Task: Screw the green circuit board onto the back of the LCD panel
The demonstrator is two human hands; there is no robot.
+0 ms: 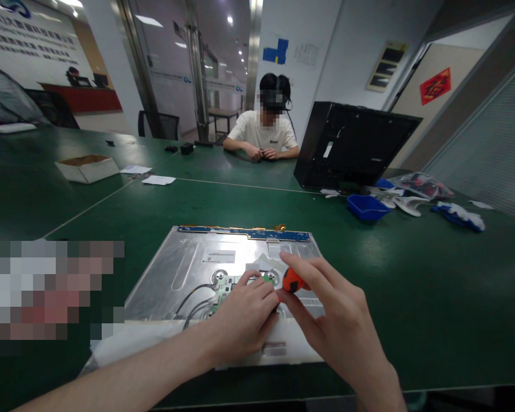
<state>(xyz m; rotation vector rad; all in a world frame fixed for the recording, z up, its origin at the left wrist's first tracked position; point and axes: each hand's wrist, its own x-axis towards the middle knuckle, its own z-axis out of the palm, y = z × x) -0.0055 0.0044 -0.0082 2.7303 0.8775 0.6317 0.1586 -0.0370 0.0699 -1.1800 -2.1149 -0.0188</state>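
A silver display panel lies on the table with its metal back up. A green circuit board with black cables sits on it. My right hand pinches the orange and black handle of a screwdriver, tilted above the board's right end. The screwdriver's tip is hidden behind my left hand. That hand rests over the board with its fingers curled together. Whatever lies between its fingers is hidden.
A black monitor leans at the back right, near a blue tray and gloves. An open cardboard box and papers lie at the left. Across the green table sits a person.
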